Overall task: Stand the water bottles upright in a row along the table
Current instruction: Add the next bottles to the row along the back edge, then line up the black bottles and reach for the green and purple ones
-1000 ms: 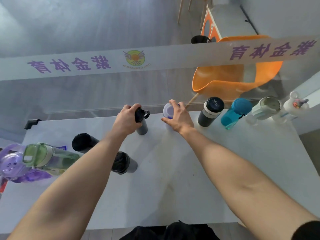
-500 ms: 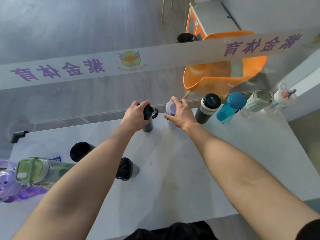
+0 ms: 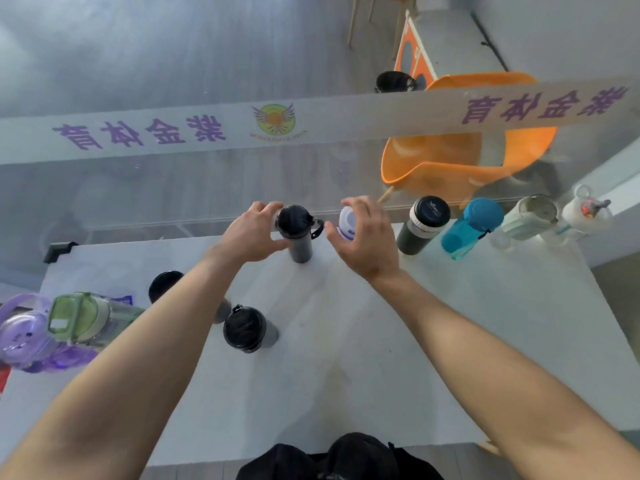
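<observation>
Now | left hand (image 3: 251, 233) fingers loosely open beside black bottle (image 3: 297, 233) | right hand (image 3: 367, 237) fingers curled around white bottle (image 3: 346, 225), grip unclear | both upright on tabletop (image 3: 346, 358)

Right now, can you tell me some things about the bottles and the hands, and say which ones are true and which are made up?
1. The left hand is at the black-lidded grey bottle in the far row. True.
2. The teal bottle lies flat on the table. False: it stands upright in the row.
3. The right hand is at a white bottle with a blue band. True.
4. The green-lidded bottle is in the row by the glass. False: it is at the table's near left, beside a purple bottle.
5. The black-lidded tumbler is in a hand. False: no hand touches it.
</observation>
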A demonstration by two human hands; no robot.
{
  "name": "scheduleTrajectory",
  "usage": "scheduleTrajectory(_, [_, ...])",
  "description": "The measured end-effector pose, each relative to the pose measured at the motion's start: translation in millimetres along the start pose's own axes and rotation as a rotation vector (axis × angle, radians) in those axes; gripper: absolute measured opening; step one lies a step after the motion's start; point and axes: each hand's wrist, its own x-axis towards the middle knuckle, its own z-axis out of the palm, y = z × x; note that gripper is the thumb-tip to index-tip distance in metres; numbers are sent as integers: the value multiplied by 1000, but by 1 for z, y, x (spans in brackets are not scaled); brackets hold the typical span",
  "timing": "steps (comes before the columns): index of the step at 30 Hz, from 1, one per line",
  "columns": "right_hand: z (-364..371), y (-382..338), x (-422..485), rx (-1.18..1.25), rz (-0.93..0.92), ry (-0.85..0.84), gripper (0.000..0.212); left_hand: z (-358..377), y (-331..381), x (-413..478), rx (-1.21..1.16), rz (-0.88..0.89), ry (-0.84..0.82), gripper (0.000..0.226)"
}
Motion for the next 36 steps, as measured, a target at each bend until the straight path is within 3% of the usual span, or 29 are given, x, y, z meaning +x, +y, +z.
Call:
scheduleTrajectory(2, [5,-26,-17,70,-95,-162,23,-12,-21,-20,40,-65,22,74])
scheduleTrajectory(4, [15,-53,-35,114,-133,-394,26,-19,-47,-45,43,-130,48,61])
scheduleTrajectory(7, [26,-97,-58,124,-165,-662,56,-24,-87,-83,39,-235,46,55])
scheduleTrajectory(10, [40,-134,-81,31,-163,-869,101,-25,-115,-111,37,-270,-50,71])
scheduleTrajectory(12, [55,-147,-99,-73,-165,-926,102,-21,-128,-120,51,-238,-140,83])
scheduleTrajectory(14, [69,-152,-115,-162,-183,-929,78,-18,-141,-119,72,-171,-148,82])
scheduleTrajectory(16, [77,-153,-122,-175,-139,-881,67,-20,-149,-111,91,-89,-105,67])
scheduleTrajectory(19, [85,-158,-114,-199,-54,-791,69,-30,-154,-97,90,-22,-84,54])
scheduleTrajectory(24, [117,-161,-65,-170,114,-664,77,-54,-166,-70,134,-6,-33,62])
scheduleTrajectory(36, [174,-175,14,-167,323,-601,76,-73,-181,-16,130,59,6,66])
